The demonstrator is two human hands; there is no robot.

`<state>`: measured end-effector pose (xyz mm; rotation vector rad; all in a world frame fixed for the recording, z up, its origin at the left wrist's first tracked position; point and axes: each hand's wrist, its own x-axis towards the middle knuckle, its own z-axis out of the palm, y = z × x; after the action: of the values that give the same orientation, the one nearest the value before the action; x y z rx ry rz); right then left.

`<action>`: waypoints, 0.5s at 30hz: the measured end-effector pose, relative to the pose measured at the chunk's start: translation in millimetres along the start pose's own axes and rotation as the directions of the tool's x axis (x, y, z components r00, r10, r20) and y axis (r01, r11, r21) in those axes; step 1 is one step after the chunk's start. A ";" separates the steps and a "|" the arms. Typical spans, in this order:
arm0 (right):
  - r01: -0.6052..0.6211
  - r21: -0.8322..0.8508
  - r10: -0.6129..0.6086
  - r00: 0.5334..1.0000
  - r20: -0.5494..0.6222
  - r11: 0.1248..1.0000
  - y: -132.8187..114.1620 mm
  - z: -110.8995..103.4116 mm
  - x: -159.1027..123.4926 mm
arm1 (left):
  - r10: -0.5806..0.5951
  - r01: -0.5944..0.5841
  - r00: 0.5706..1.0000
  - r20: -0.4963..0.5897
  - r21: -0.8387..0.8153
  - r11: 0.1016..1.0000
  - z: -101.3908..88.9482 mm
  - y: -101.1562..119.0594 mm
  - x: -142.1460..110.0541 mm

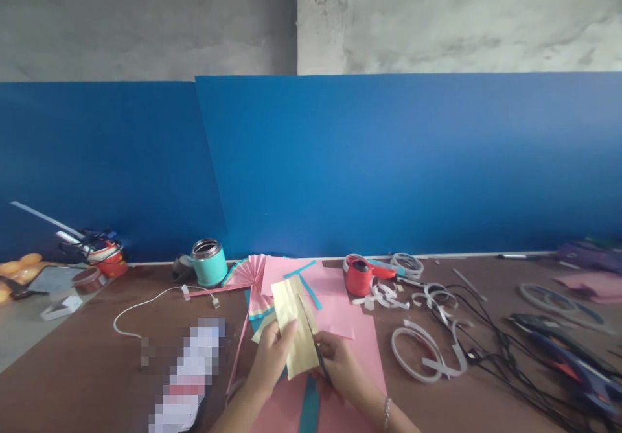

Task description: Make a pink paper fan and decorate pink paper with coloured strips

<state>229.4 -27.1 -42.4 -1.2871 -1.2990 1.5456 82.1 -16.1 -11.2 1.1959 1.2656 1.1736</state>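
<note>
A folded piece of pale yellow paper (pixel 296 342) is pinched in my left hand (pixel 276 352), the thumb lying on its face. My right hand (pixel 339 358) is closed on a pair of dark-handled scissors (pixel 322 363) at the right edge of that paper. The blades run up along the sheet, and a narrow strip shows beside them. Beneath both hands lie pink paper sheets (pixel 367 342) with thin blue strips (pixel 310 290) on top. A pleated pink paper fan (pixel 255 277) with a blue and yellow border sits just beyond my left hand.
A turquoise cup (pixel 208 264) and a white cable (pixel 146 300) are on the left, near a blurred-out item (pixel 189 374). Rightward are a red tape dispenser (pixel 358 279), coiled white strips (pixel 418 355), black cables (pixel 500 349) and a dark blue tool (pixel 573 362). A blue partition (pixel 389 161) stands behind.
</note>
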 end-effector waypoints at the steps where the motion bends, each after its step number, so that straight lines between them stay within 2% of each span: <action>1: 0.002 0.003 -0.002 1.000 -0.001 1.000 -0.8 0.0 -0.3 | -0.005 0.005 1.000 0.013 -0.010 1.000 0.4 -0.7 0.2; 15: 0.026 0.061 -0.026 1.000 0.006 0.998 -4.5 1.8 -1.2 | 0.002 -0.001 0.998 0.060 -0.019 1.000 0.1 -6.2 3.2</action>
<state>227.7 -27.7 -37.8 -1.2234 -1.2589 1.5606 82.0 -13.1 -17.5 1.2104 1.2063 1.1399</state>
